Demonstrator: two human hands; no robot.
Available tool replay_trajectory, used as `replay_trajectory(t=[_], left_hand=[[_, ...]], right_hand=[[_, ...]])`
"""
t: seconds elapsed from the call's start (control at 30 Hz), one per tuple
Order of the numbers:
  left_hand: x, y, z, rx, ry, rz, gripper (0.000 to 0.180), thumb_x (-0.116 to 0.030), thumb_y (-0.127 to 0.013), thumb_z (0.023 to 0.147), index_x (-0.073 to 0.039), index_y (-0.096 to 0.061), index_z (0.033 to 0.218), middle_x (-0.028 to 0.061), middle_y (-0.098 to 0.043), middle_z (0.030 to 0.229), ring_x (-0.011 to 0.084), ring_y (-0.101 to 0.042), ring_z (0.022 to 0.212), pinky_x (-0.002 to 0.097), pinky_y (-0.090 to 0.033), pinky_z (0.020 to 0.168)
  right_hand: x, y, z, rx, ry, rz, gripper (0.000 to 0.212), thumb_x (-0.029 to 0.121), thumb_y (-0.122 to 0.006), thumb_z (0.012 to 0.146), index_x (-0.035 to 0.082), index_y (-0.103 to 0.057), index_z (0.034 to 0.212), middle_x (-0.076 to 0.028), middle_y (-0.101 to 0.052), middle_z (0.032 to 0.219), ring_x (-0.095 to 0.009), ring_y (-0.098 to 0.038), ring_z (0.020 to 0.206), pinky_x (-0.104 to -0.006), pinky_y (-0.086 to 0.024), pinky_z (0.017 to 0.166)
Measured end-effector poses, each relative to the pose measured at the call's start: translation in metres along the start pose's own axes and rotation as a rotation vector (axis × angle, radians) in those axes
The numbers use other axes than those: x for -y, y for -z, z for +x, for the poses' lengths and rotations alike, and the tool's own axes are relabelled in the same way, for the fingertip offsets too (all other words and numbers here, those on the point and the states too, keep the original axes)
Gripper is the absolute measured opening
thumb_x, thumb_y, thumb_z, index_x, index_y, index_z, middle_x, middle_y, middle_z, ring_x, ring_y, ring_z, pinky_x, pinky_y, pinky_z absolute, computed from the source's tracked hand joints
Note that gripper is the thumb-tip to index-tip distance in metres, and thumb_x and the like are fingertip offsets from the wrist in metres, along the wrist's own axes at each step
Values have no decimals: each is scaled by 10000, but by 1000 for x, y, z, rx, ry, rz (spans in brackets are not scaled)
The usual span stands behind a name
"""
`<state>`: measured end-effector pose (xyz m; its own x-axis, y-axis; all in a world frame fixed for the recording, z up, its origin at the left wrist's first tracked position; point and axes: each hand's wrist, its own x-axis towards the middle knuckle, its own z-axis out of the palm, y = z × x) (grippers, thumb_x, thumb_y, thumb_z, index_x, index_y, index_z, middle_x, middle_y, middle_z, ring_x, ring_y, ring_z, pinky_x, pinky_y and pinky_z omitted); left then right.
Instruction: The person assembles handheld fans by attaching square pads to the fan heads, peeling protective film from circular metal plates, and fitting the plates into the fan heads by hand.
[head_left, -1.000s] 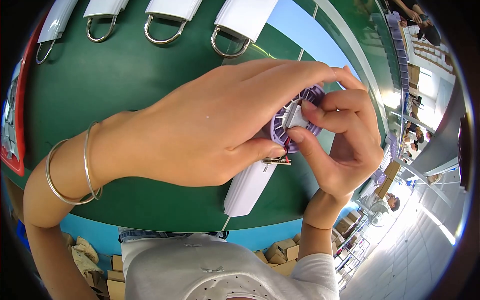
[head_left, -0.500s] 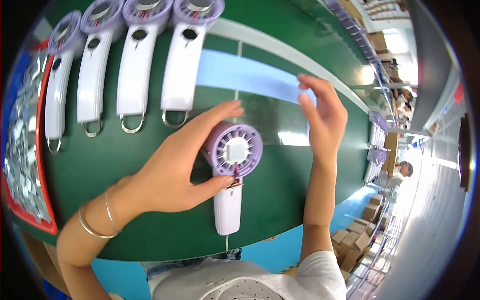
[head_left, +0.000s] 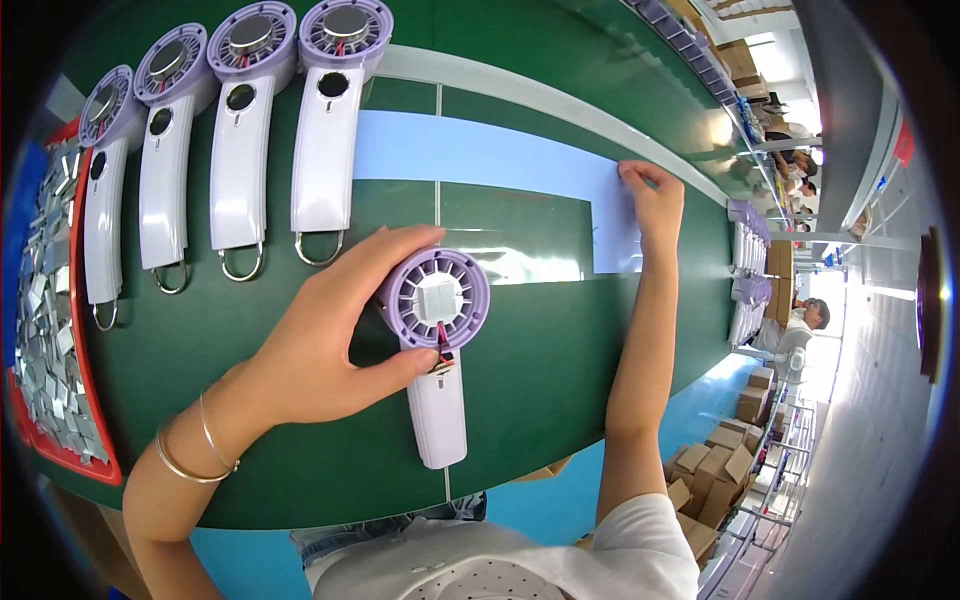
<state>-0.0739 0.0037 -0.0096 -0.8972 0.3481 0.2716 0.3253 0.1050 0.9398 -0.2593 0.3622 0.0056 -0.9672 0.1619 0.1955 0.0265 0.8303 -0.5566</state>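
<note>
My left hand curves around the round purple head of a handheld fan, thumb near the red and black wires and small circuit board below the head. A pale grey square pad sits at the middle of the finned head. The fan lies on the table, its white handle toward me. At the far right, my right hand has thumb and forefinger pinched at the upper right corner of a light blue sheet. The sheet forms a long band with a short leg down its right side; the fingers partly hide the corner.
Several similar white and purple fans stand in a row at the far left. Beside them is a red-rimmed tray of small silvery squares. Cardboard boxes lie beyond the green table; a person sits far right.
My right hand has closed from spread, curled fingers to a pinch at the blue sheet's corner. My left hand stays around the fan. The whole view has shifted slightly.
</note>
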Motion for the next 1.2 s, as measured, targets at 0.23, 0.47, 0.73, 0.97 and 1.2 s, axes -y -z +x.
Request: replay_trajectory(t=[0.23, 0.47, 0.73, 0.97, 1.2], left_hand=[[0, -2, -3, 5, 55, -42, 756, -193, -748, 761, -29, -445, 1433, 156, -533, 1400, 304, -535, 1268, 404, -391, 1091], [0, -3, -3, 3, 46, -40, 754, -198, -747, 762, -21, -443, 1428, 156, -528, 1406, 306, -536, 1266, 405, -391, 1091], [2, -3, -2, -12, -17, -24, 723, -128, -773, 770, -16, -449, 1407, 206, -530, 1343, 359, -568, 1193, 411, -457, 1023], [4, -5, -3, -29, 13, -57, 749, -202, -748, 758, -28, -452, 1424, 162, -542, 1376, 311, -545, 1251, 406, -404, 1075], [1, -1, -3, 3, -15, -16, 738, -138, -780, 765, -19, -445, 1412, 210, -513, 1373, 376, -549, 1222, 419, -451, 1034]], right_hand=[[1, -5, -2, -28, 18, 25, 184, 166, -736, 812, 14, -757, 913, -6, -683, 821, -91, -572, 771, -242, -437, 752], [-2, -4, 6, 38, 1, 17, 167, 151, -703, 835, 3, -744, 899, -7, -673, 824, -98, -575, 800, -235, -429, 770], [-8, -15, -3, -49, 302, -188, 195, 219, -610, 937, 44, -666, 1003, -33, -668, 892, -125, -558, 779, -277, -445, 750], [-3, -13, -4, 15, 216, -35, 172, 156, -665, 906, 23, -651, 1014, -47, -694, 923, -107, -604, 863, -260, -453, 807], [-6, -4, 0, 22, 150, 220, 280, 79, -719, 875, -1, -595, 1112, -46, -707, 910, -112, -629, 886, -240, -450, 847]])
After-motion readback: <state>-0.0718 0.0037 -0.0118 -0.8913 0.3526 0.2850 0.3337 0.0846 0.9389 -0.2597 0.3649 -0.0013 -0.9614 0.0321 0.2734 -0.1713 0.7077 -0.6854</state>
